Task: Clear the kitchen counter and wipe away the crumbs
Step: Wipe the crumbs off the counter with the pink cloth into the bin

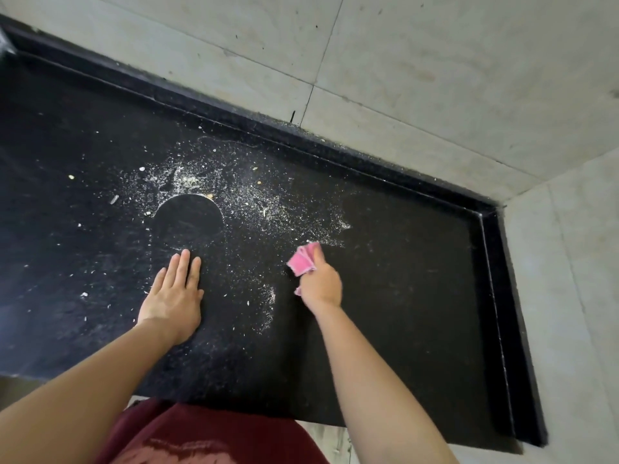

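Note:
A black stone counter [402,296] carries a wide scatter of pale crumbs [234,195], densest at the middle and thinner toward the left. Inside the scatter lies a round crumb-free patch [189,219]. My left hand [174,296] rests flat on the counter, palm down, fingers together, just below that patch. My right hand [321,279] is closed around a folded pink cloth [303,261], pressed to the counter at the right edge of the crumbs. A thin ridge of crumbs [269,306] lies between my two hands.
A raised black rim [495,296] borders the counter at the back and the right. Pale tiled walls [435,78] rise behind and to the right. The counter's front edge [234,401] runs just above my dark red clothing [207,437].

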